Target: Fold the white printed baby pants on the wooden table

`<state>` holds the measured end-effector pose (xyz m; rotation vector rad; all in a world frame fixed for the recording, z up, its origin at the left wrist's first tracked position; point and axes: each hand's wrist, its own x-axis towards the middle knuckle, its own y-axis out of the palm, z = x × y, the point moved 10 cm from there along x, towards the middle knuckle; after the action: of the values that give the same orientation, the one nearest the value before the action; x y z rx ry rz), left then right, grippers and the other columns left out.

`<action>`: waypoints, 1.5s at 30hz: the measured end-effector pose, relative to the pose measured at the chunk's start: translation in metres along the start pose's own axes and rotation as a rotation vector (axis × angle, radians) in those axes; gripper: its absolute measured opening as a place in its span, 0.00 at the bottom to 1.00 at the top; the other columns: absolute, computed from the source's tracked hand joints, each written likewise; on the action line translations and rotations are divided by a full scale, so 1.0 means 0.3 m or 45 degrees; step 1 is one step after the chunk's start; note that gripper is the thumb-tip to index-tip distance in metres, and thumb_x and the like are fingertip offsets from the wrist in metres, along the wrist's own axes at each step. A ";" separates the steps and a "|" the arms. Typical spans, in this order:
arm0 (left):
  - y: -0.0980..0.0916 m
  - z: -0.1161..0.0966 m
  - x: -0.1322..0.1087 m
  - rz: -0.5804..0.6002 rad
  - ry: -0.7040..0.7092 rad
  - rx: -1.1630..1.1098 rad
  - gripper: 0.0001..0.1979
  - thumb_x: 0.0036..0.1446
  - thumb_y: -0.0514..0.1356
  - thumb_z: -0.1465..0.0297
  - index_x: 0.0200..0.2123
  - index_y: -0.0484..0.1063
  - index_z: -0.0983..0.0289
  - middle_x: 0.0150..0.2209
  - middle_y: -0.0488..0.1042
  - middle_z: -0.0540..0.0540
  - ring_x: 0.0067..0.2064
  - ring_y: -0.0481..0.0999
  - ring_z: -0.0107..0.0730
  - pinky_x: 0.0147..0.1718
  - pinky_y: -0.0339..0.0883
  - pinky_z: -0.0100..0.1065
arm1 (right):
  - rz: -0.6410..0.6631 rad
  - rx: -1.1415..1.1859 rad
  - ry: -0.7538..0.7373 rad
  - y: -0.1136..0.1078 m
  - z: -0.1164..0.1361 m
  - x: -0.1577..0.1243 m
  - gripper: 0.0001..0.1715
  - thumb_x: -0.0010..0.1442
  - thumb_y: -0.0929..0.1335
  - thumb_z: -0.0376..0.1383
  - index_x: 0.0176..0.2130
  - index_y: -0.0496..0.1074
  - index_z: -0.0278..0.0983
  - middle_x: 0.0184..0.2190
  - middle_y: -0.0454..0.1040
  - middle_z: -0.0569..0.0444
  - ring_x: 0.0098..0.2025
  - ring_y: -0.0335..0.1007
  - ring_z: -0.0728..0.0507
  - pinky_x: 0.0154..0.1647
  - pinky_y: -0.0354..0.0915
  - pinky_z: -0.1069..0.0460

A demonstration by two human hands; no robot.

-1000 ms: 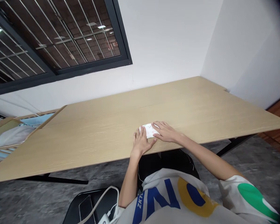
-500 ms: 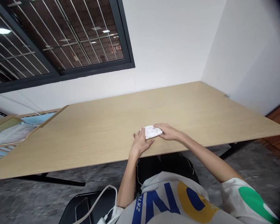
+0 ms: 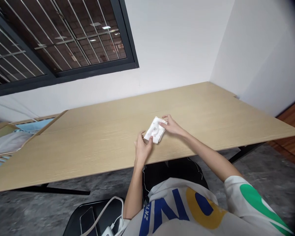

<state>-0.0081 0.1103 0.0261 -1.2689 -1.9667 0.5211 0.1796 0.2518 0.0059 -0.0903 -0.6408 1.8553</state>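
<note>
A small white folded cloth (image 3: 155,130) with a faint print is held just above the light wooden table (image 3: 100,137), near its front edge. My left hand (image 3: 142,149) pinches the cloth's near-left corner with thumb and fingers. My right hand (image 3: 171,126) grips its far-right end with curled fingers. The cloth is tilted, its long side running from near left to far right between the two hands.
A wooden box (image 3: 12,137) with pale blue and white fabric stands at the table's left end. A dark-framed barred window (image 3: 59,42) fills the wall above. A black chair with a phone (image 3: 88,221) and a white cable sits at my lower left.
The cloth lay flat under both hands near the table edge. Both hands have since lifted it, turned it and carried it a little farther from me.
</note>
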 end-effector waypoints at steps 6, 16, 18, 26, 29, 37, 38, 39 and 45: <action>0.121 -0.014 -0.056 0.190 -0.026 0.062 0.23 0.69 0.56 0.61 0.63 0.65 0.62 0.38 0.79 0.56 0.40 0.79 0.43 0.48 0.68 0.42 | -0.109 -0.057 0.106 0.024 -0.039 0.136 0.34 0.59 0.75 0.45 0.58 0.62 0.37 0.45 0.76 0.47 0.44 0.76 0.41 0.46 0.72 0.47; 0.191 -0.152 -0.170 0.059 0.324 0.518 0.27 0.71 0.53 0.58 0.66 0.64 0.67 0.67 0.66 0.71 0.67 0.66 0.56 0.59 0.63 0.52 | 0.249 -0.428 -0.542 0.187 0.190 -0.013 0.31 0.76 0.58 0.48 0.70 0.63 0.39 0.72 0.61 0.44 0.75 0.53 0.37 0.75 0.50 0.37; 0.219 -0.159 -0.179 0.105 0.349 0.555 0.25 0.71 0.53 0.58 0.63 0.68 0.68 0.66 0.67 0.73 0.68 0.64 0.59 0.59 0.63 0.53 | 0.455 -0.452 -0.629 0.250 0.222 -0.081 0.33 0.77 0.55 0.49 0.71 0.63 0.39 0.73 0.61 0.47 0.75 0.53 0.39 0.76 0.49 0.39; 0.236 -0.148 -0.172 0.177 0.351 0.662 0.22 0.72 0.52 0.58 0.57 0.74 0.66 0.62 0.72 0.71 0.64 0.69 0.58 0.57 0.64 0.54 | 0.717 -0.507 -0.546 0.309 0.111 -0.122 0.33 0.77 0.56 0.50 0.71 0.65 0.41 0.73 0.59 0.51 0.77 0.46 0.38 0.78 0.41 0.36; 0.236 -0.145 -0.174 0.193 0.334 0.680 0.23 0.72 0.52 0.59 0.60 0.73 0.66 0.65 0.70 0.70 0.66 0.67 0.58 0.59 0.63 0.55 | 0.666 -0.516 -0.500 0.282 0.077 -0.097 0.34 0.76 0.55 0.51 0.73 0.60 0.42 0.76 0.52 0.53 0.79 0.40 0.39 0.78 0.36 0.37; 0.228 -0.136 -0.161 0.235 0.321 0.637 0.26 0.73 0.51 0.60 0.68 0.65 0.63 0.69 0.67 0.66 0.68 0.64 0.58 0.61 0.61 0.55 | 0.546 -0.633 -0.321 0.215 -0.013 -0.035 0.42 0.75 0.50 0.56 0.78 0.47 0.40 0.78 0.41 0.52 0.80 0.31 0.39 0.78 0.29 0.36; 0.222 -0.132 -0.149 0.250 0.323 0.611 0.24 0.73 0.50 0.61 0.67 0.67 0.62 0.68 0.68 0.65 0.67 0.66 0.56 0.61 0.61 0.54 | 0.526 -0.627 -0.328 0.214 -0.016 -0.034 0.42 0.75 0.50 0.56 0.78 0.47 0.40 0.78 0.41 0.52 0.80 0.31 0.39 0.78 0.30 0.36; 0.213 -0.127 -0.135 0.269 0.325 0.574 0.23 0.73 0.50 0.62 0.65 0.68 0.61 0.66 0.70 0.64 0.65 0.68 0.54 0.61 0.61 0.53 | 0.501 -0.619 -0.343 0.213 -0.015 -0.034 0.42 0.75 0.50 0.56 0.78 0.47 0.41 0.78 0.42 0.52 0.80 0.32 0.39 0.78 0.32 0.37; 0.100 -0.037 -0.012 0.176 0.028 0.515 0.19 0.72 0.50 0.61 0.55 0.73 0.63 0.54 0.77 0.65 0.58 0.74 0.49 0.58 0.62 0.46 | 0.167 -0.663 -0.355 0.152 0.011 -0.036 0.40 0.75 0.52 0.50 0.76 0.49 0.33 0.77 0.48 0.41 0.78 0.42 0.36 0.75 0.44 0.37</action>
<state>0.0194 0.1194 0.0120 -1.1471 -1.6534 0.9175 0.1437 0.2299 -0.0153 -0.2209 -1.3316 1.7977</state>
